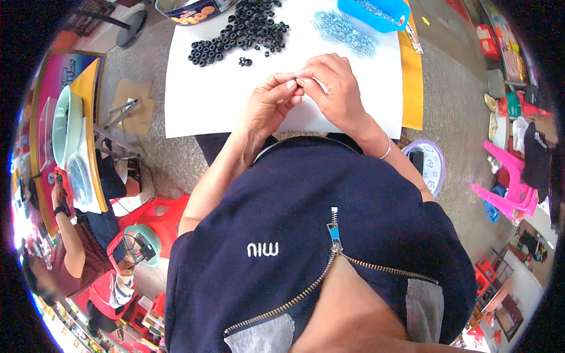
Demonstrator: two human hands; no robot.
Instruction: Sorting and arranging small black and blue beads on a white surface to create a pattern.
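Note:
Over the near part of a white tabletop (206, 106), my two hands meet fingertip to fingertip. My left hand (268, 105) is closed, its thumb and fingers pinching a small dark piece (296, 80). From the other side my right hand (336, 88) pinches at the same piece, thumb and forefinger together. The piece is mostly covered by fingertips, so its shape is hard to make out. Just beyond my left hand lies a loose heap of small black ring-shaped parts (235, 38). Past my right hand spreads a pile of small clear bluish pieces (346, 34).
A blue tray (385, 16) of similar small pieces stands at the far right, by the tabletop's yellow edge (412, 88). A round tin (197, 13) is at the far left. A lavender basket (432, 167) sits low right. Another person (73, 253) works at a left-hand table.

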